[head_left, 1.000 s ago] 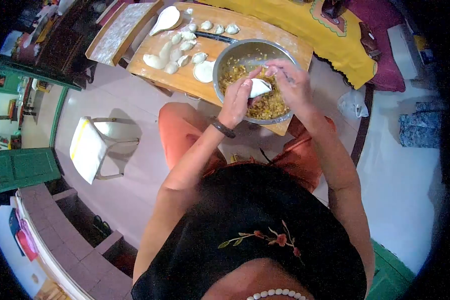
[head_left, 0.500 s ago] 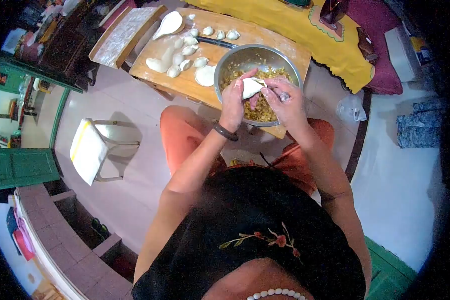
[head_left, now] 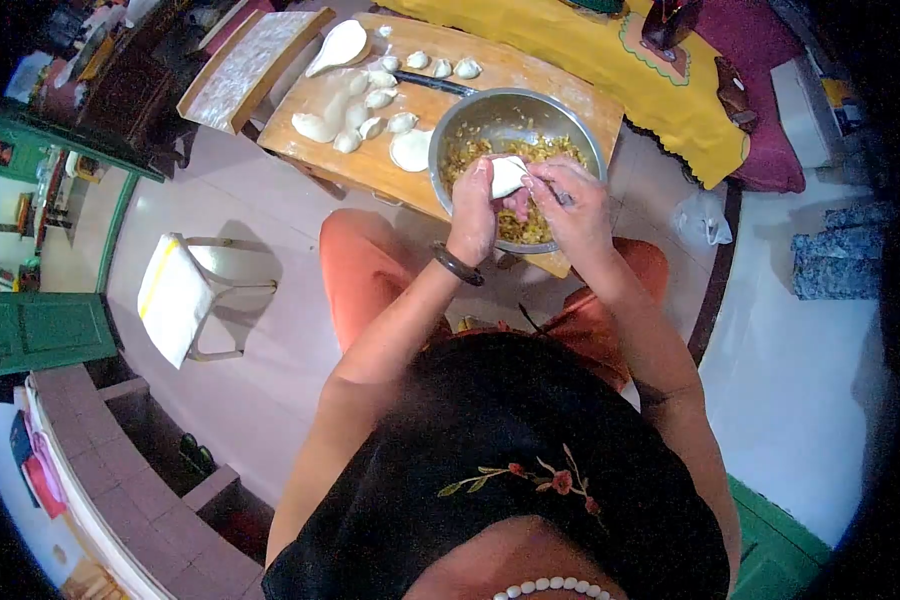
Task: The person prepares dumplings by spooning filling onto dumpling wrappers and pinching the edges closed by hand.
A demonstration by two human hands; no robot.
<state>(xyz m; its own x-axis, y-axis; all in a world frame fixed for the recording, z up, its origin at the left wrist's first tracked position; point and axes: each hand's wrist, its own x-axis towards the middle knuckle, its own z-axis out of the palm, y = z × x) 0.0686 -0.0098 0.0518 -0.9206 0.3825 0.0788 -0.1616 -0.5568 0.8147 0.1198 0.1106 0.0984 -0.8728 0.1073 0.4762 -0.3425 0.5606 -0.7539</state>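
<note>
A folded white dumpling (head_left: 508,177) is between my two hands, over a metal bowl (head_left: 448,135) of chopped yellow-brown filling (head_left: 530,228). My left hand (head_left: 475,208) wraps round its left side. The fingers of my right hand (head_left: 573,205) pinch its right edge; a small shiny item, too small to make out, shows between them. On the wooden table (head_left: 555,80) left of the bowl lie a round flat wrapper (head_left: 410,151), several shaped dumplings (head_left: 380,98) and pieces of white dough (head_left: 313,127).
A floured board (head_left: 255,70) adjoins the table's left end. Behind the table is a yellow cloth (head_left: 570,50). A stool with a white cover (head_left: 175,300) stands on the floor at left. A plastic bag (head_left: 703,220) lies at right.
My right hand has come in from the right of the bowl and its fingers have closed on the dumpling's edge. The dumpling has moved slightly left, with its fold now turned up.
</note>
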